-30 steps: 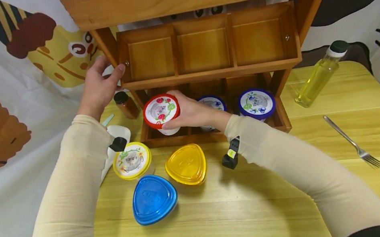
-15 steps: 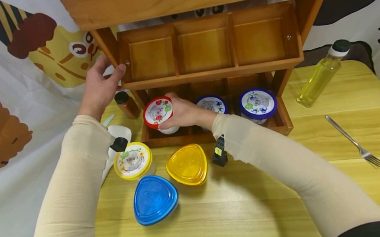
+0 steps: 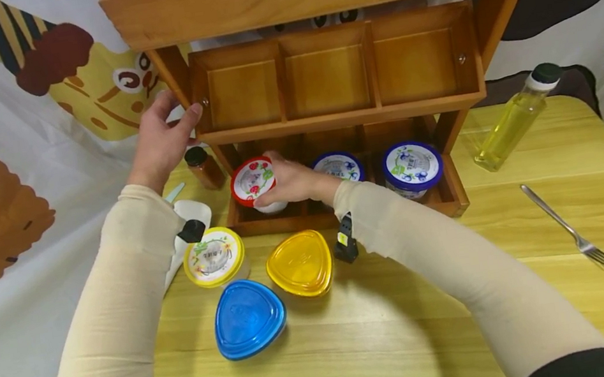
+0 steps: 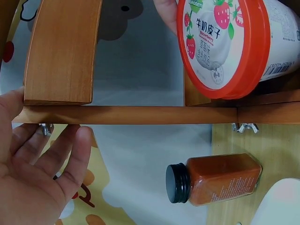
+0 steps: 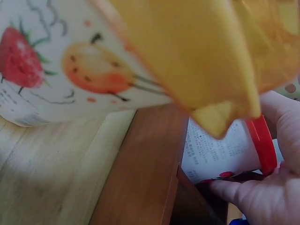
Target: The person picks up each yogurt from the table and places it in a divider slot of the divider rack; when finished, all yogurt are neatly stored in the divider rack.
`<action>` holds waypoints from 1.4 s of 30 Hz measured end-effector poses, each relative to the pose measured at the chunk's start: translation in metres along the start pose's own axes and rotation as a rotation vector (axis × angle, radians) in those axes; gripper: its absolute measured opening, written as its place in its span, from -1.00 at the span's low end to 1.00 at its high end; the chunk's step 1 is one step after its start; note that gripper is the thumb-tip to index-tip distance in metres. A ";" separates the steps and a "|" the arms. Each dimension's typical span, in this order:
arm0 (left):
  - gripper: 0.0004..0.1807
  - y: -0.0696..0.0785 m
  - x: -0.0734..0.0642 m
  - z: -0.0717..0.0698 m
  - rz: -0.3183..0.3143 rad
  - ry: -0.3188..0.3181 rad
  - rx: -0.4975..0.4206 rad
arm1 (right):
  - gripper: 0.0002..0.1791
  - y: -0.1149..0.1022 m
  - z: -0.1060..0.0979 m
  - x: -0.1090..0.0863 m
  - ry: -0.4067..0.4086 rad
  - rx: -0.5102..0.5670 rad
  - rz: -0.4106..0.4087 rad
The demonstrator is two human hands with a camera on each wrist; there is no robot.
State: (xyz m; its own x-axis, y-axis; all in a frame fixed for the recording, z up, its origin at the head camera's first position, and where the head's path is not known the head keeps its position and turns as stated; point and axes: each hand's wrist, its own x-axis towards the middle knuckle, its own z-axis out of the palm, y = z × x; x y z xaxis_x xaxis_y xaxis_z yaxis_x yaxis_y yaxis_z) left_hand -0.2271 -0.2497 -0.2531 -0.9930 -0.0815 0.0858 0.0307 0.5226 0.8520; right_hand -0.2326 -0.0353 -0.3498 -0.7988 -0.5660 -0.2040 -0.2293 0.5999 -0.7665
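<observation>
My right hand (image 3: 297, 179) grips a round tub with a red, strawberry-printed lid (image 3: 253, 181) at the left compartment of the wooden rack's bottom tray. In the left wrist view the tub's red rim (image 4: 255, 47) and white side show close to the rack's side rail. Its lower part is mostly hidden by the tray and hand. My left hand (image 3: 161, 137) holds the left end of the wooden rack (image 3: 339, 120), thumb on the middle tray's edge and fingers beyond the side post. Two blue-lidded tubs, one (image 3: 338, 166) partly behind the right wrist, another (image 3: 412, 165) further right, sit in the bottom tray.
A brown-filled spice jar (image 3: 204, 168) stands left of the rack. In front are a yellow-lidded tub (image 3: 214, 257), an amber triangular container (image 3: 301, 264) and a blue one (image 3: 249, 318). To the right are an oil bottle (image 3: 518, 119) and a fork (image 3: 571, 228).
My right hand has shifted slightly left and down with the red-lidded tub, and its forearm has swung left. The left hand keeps its hold on the rack.
</observation>
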 end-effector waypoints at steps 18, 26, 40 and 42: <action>-0.45 0.000 0.000 -0.001 -0.004 -0.003 -0.006 | 0.28 -0.004 -0.008 0.003 -0.088 -0.124 0.029; -0.47 0.000 -0.001 0.000 0.001 0.001 -0.008 | 0.29 -0.005 -0.006 0.000 -0.071 -0.150 0.005; -0.49 0.000 0.000 0.001 0.004 0.007 -0.010 | 0.25 -0.010 -0.012 -0.003 -0.055 -0.238 0.001; -0.49 0.000 0.000 0.001 0.004 0.006 -0.010 | 0.23 -0.010 -0.012 -0.003 -0.050 -0.251 -0.011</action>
State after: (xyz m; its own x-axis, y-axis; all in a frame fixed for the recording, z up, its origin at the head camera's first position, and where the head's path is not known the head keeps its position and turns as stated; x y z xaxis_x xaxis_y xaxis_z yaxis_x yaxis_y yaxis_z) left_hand -0.2268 -0.2489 -0.2532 -0.9921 -0.0846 0.0928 0.0362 0.5148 0.8565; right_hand -0.2346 -0.0326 -0.3337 -0.7688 -0.5964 -0.2309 -0.3734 0.7117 -0.5950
